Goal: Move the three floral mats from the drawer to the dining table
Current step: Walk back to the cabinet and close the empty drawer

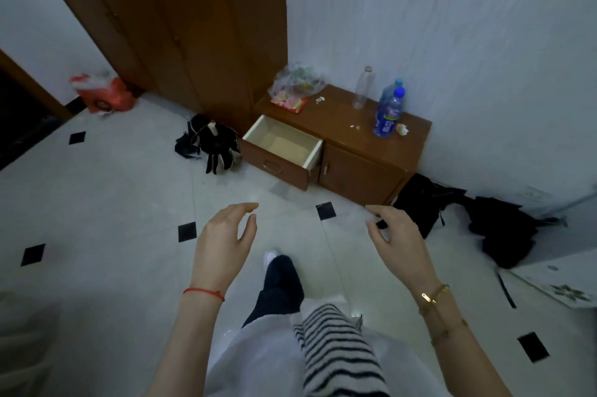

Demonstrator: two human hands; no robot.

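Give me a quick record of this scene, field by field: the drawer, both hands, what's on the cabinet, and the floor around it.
drawer: pulled open, nothing visible inside
left hand: raised, fingers relaxed, holding nothing
right hand: raised, fingers loosely curled, holding nothing
cabinet: low, wooden, against the wall
cabinet top: blue-capped bottles, clear bottle, plastic bag
floor: black bag left of drawer, dark clothing right of cabinet
floral item: at right edge, partly cut off

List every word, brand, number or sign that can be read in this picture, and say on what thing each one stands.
None can be read.
Blue bottle: print on its label, too blurred to read.
Red bag: a round mark, too blurred.
Snack packet: too small to tell.
Black bag: faint mark, unreadable.
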